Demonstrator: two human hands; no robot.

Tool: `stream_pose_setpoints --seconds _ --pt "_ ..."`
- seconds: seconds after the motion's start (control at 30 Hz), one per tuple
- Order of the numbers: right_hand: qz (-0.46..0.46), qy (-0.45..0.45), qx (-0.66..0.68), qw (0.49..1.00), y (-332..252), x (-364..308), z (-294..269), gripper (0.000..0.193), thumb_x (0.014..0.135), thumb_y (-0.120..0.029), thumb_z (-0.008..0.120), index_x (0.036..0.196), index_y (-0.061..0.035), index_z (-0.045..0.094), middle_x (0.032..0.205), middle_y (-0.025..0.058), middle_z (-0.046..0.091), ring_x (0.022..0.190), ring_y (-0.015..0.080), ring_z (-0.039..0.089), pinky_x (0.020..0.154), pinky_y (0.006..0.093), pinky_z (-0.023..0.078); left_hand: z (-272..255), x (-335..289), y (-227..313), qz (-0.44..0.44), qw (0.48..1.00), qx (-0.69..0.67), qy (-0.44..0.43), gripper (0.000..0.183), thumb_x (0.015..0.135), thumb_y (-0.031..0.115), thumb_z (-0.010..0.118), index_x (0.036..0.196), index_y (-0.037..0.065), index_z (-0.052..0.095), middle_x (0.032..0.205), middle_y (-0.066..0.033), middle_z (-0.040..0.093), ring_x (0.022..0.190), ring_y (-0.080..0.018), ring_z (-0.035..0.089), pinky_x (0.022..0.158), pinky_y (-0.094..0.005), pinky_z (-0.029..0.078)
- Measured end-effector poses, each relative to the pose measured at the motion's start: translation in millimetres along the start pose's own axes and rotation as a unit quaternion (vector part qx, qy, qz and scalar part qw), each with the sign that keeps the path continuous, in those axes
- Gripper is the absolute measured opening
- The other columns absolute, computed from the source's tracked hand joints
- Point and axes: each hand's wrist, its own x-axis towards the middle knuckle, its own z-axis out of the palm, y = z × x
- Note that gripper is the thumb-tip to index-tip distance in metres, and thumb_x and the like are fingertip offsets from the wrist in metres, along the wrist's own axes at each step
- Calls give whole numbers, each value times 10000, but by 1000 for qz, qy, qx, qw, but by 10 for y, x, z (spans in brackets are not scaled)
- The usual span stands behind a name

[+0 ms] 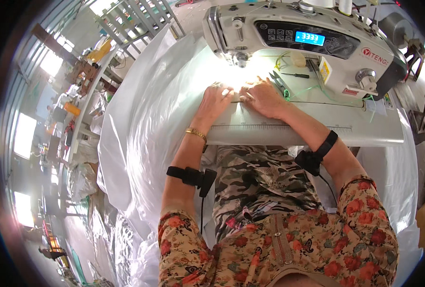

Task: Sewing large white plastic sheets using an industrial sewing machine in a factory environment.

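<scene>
A large sheet of glossy, translucent white plastic (147, 103) spreads over the left of the sewing table and hangs down beside my lap. My left hand (216, 101) has its fingers bent and pressed together on the sheet, just in front of the sewing machine's needle area. Close beside it, my right hand (262, 98) is closed at the sheet too, its fingers curled toward the left hand. Above both hands is the head of the white sewing machine (241, 36), with a lit display. Bright lamp glare washes out the needle and the sheet's edge at the fingertips.
Dark-bladed scissors (280, 85) and a small screwdriver (296, 75) lie right of my right hand, with loose green thread (310, 89) nearby. A ruler scale (250, 127) runs along the table's front. A metal rack (138, 24) stands beyond, and a cluttered bench (85, 103) lines the left.
</scene>
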Motion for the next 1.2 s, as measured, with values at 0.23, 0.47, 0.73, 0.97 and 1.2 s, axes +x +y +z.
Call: stream_pose_setpoints --seconds 0.23,0.47,0.73,0.97,1.2 --pt "23 39 1 999 26 103 -43 247 905 -250 545 1061 -84 642 911 188 664 986 343 606 967 533 374 -74 72 44 -61 998 -29 -13 187 819 157 627 969 46 638 938 -185 642 890 -340 598 851 -422 453" --pt "-1 87 -47 995 -18 205 12 154 886 -198 576 915 -66 651 848 155 665 838 347 626 841 464 422 -98 166 115 -131 982 -100 -90 235 790 139 650 974 -5 626 919 -185 655 815 -304 629 762 -359 489" --pt "10 127 7 992 20 205 48 186 885 -191 580 828 -24 640 790 184 632 829 372 596 784 473 428 -53 161 23 18 998 -42 -36 153 828 107 641 852 -44 624 818 -185 601 802 -349 581 735 -409 463" --pt "17 115 -12 993 -17 232 111 269 917 -229 541 832 9 633 818 208 632 872 374 574 854 463 404 95 38 -107 -42 998 -33 24 178 853 125 617 881 -50 633 941 -215 622 932 -385 561 846 -430 453" --pt "7 157 -75 985 166 330 300 266 910 -225 509 823 -18 652 829 215 618 935 355 546 844 467 388 99 221 -121 -61 992 49 -99 222 898 166 551 989 -25 621 1019 -226 610 1045 -391 520 942 -455 405"
